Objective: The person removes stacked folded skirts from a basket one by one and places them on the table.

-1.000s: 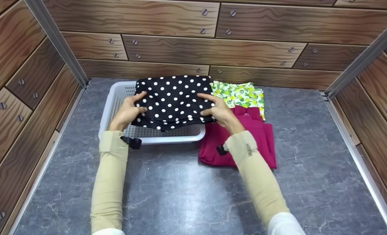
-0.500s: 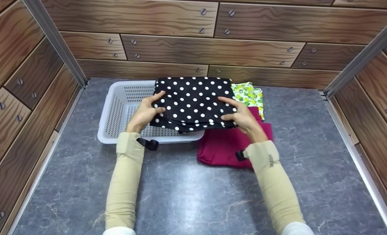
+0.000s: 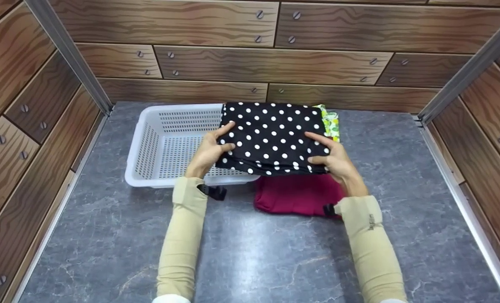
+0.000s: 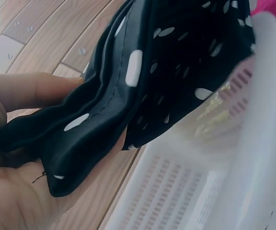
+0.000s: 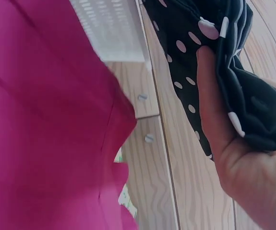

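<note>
A folded black cloth with white polka dots (image 3: pixel 275 134) hangs between my two hands in the head view. My left hand (image 3: pixel 209 149) grips its left edge, thumb and fingers on either side of the layers. The right hand (image 3: pixel 338 162) holds the opposite edge the same way. Beneath its left part is the right end of a white perforated basket (image 3: pixel 182 181). Its right part overlaps a magenta folded garment (image 3: pixel 296 198) and a green-yellow lemon-print cloth (image 3: pixel 333 126), both largely hidden. In the left wrist view, folded layers of the dotted cloth (image 4: pixel 94 110) lie in my grasp.
The basket stands on a grey marbled surface (image 3: pixel 106 235), close to the wood-plank back wall (image 3: pixel 216 63). Plank panels with metal rails (image 3: pixel 60 202) flank the surface on both sides. The inside of the basket shows bare perforated floor at its left.
Both hands have carried the polka-dot cloth to the right, from over the basket to partly over the magenta garment and lemon-print cloth. More of the basket's inside shows; the lemon-print cloth is more covered.
</note>
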The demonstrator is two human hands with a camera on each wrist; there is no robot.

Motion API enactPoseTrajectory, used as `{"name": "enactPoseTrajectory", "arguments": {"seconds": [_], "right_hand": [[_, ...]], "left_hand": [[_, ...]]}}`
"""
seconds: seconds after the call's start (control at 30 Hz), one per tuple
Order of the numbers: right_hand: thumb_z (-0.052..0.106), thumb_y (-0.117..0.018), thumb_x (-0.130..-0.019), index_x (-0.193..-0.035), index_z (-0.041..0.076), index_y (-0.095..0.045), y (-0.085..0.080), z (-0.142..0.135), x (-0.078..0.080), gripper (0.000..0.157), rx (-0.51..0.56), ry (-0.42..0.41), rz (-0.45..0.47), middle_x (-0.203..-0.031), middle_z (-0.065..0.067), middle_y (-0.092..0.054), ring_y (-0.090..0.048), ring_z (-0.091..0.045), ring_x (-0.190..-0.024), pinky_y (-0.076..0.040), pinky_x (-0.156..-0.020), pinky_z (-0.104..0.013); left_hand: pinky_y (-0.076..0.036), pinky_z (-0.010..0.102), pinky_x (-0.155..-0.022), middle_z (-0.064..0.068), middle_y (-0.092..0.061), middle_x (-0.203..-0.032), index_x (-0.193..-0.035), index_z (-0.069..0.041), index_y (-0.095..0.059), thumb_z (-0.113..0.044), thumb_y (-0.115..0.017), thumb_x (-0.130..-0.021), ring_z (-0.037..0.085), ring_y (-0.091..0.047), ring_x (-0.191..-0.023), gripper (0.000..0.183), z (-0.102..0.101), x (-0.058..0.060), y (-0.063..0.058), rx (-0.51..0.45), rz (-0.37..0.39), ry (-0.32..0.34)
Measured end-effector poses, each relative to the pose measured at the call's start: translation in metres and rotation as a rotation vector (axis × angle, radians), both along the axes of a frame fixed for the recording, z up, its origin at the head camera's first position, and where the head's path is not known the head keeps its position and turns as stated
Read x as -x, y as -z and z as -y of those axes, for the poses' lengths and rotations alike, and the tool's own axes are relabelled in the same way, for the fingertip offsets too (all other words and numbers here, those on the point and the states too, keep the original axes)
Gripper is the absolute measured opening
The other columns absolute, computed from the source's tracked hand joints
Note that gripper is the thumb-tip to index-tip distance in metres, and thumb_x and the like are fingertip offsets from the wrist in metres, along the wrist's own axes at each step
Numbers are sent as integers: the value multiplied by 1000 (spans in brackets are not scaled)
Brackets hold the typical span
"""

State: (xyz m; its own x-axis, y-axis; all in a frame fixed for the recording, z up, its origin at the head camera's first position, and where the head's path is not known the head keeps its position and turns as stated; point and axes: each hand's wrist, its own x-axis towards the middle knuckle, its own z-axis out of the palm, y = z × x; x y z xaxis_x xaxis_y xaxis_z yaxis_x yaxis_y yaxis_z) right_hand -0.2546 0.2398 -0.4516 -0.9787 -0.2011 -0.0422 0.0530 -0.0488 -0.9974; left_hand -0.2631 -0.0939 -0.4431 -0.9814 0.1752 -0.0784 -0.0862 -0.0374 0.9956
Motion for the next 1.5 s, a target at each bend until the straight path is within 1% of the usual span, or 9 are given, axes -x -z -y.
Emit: {"name": "enactPoseTrajectory", "arguments": {"seconds": [0.23, 0.37, 0.53, 0.83, 0.97, 1.07, 1.2, 1.27, 1.5], "right_hand": [[-28, -58, -78, -138, 7, -64, 1, -21, -11, 70, 56, 18, 1, -117, -10, -63, -70, -18, -91, -60, -78, -31], [-29, -58, -78, -137, 8, -65, -2, -34, -16, 69, 53, 32, 0, -115, -8, -64, -70, -17, -88, -60, -75, -28], [-29, -59, -79, -133, 13, -69, -4, -55, -21, 69, 59, 32, 17, -112, -8, -66, -71, -18, -84, -60, -72, -29], [-32, -53, -79, -131, 14, -70, -6, -90, -29, 72, 138, -1, 16, -111, -11, -67, -73, -22, -84, -60, -70, -32], [-33, -53, -79, -132, 12, -70, -5, -105, -35, 71, 147, 2, 2, -111, -11, -67, -73, -22, -83, -60, -70, -31], [-33, -52, -80, -131, 12, -70, -3, -116, -39, 71, 153, 17, 3, -112, -12, -66, -73, -23, -84, -60, -70, -32], [-33, -50, -81, -131, 12, -70, 3, -130, -44, 70, 157, 29, 5, -113, -12, -64, -73, -25, -85, -60, -71, -33], [-33, -49, -80, -130, 11, -70, 6, -135, -46, 70, 158, 32, 1, -113, -12, -65, -73, -25, -84, -60, -70, -33], [-34, -46, -80, -130, 9, -71, 14, -157, -54, 71, 180, 34, -33, -110, -9, -68, -73, -21, -83, -60, -69, -31]], "left_hand": [[-50, 35, -99, 22, -38, -156, -152, -8, -45, 15, -59, -85, 27, -50, -124, 72, -20, -1, -1, 25, -22, 34], [-41, 33, -109, 23, -40, -155, -151, -4, -46, 14, -60, -84, 30, -45, -133, 71, -34, -2, -1, 66, -85, 49], [-32, 31, -115, 21, -43, -154, -149, -3, -48, 13, -61, -84, 27, -42, -138, 69, -52, -3, 1, 103, -131, 70], [-34, 29, -114, 17, -42, -155, -150, -3, -46, 15, -60, -83, 25, -38, -141, 71, -84, -5, 7, 54, -125, 120], [-28, 30, -118, 16, -41, -157, -151, -5, -47, 15, -60, -84, 25, -34, -145, 71, -100, -8, 7, 62, -123, 133], [-31, 31, -116, 17, -40, -157, -151, -7, -47, 15, -61, -84, 25, -32, -146, 71, -112, -11, 9, 64, -121, 152], [-42, 28, -108, 17, -38, -158, -151, -7, -48, 16, -61, -84, 24, -34, -144, 72, -126, -14, 14, 39, -103, 173], [-44, 27, -106, 17, -39, -158, -150, -7, -48, 17, -61, -84, 23, -36, -142, 72, -130, -15, 17, 33, -95, 181], [-41, 24, -106, 15, -41, -156, -151, -6, -48, 17, -61, -84, 17, -39, -137, 71, -149, -20, 21, 34, -123, 236]]}}
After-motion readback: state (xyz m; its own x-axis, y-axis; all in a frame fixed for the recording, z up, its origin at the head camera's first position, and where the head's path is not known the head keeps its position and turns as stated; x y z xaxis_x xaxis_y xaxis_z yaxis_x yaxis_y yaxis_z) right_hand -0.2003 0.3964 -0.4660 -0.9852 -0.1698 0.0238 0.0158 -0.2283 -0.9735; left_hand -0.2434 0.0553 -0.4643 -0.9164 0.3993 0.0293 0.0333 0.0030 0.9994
